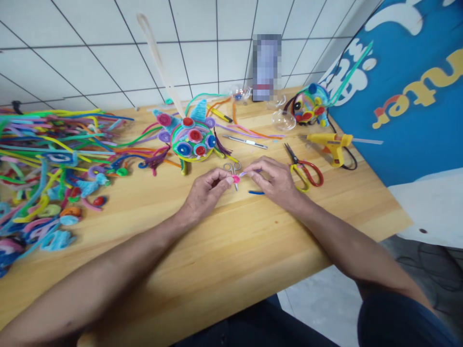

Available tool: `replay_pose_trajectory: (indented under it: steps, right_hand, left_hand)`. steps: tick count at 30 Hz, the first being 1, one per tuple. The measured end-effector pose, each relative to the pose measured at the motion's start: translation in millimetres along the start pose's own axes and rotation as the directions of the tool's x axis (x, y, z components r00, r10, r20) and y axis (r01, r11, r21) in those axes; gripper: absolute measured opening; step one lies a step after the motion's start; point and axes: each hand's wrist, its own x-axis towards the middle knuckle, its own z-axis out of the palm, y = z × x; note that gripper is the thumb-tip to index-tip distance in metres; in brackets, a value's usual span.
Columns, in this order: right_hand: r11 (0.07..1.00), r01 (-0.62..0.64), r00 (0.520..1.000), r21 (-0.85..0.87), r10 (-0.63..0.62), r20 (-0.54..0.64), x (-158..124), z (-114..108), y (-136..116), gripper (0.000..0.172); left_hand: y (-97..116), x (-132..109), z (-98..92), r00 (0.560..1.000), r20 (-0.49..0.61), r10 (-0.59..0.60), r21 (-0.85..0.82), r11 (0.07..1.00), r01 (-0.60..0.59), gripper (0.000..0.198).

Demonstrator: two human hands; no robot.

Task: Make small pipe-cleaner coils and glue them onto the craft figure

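Between the thumb and fingers of my left hand (210, 189) is a small pink coil (235, 179). My right hand (273, 179), just to its right, pinches a purple pipe cleaner (249, 172) whose end points at the coil. Small silver scissors (232, 167) lie on the wooden table (231, 250) behind and beneath the coil. A short blue piece (256, 192) lies by my right hand. Behind my hands sits a colourful animal-like figure (191, 140) with coiled discs and a long pale strap.
Loose pipe cleaners (54, 140) and coiled pieces cover the left side. At the right are red-and-yellow scissors (306, 172), a yellow glue gun (334, 144) and a second figure (309, 107). A craft knife (249, 141), clear shells (284, 120) and a phone (266, 67) stand or lie behind.
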Motion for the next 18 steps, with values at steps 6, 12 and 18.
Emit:
replay_pose_trajectory:
  steps: [6,12,18]
  right_hand:
    - [0.98,-0.047,0.998,-0.191,0.055,0.036,-0.6,-8.4,13.0,0.016]
    - [0.869,-0.152,0.988,-0.471,0.127,-0.084,0.3,-14.9,24.5,0.027]
    - [0.939,-0.14,0.971,-0.313,0.068,-0.231,2.3,-17.2,-5.7,0.011]
  left_hand:
    - [3.3,0.1,0.6,0.991,-0.106,-0.078,-0.026,0.997,0.076,0.028]
    - [2.2,0.1,1.1,0.991,-0.117,-0.06,-0.038,0.998,0.056,0.027]
    - [1.9,-1.2,1.7,0.996,-0.094,-0.005,-0.034,0.999,0.002,0.025]
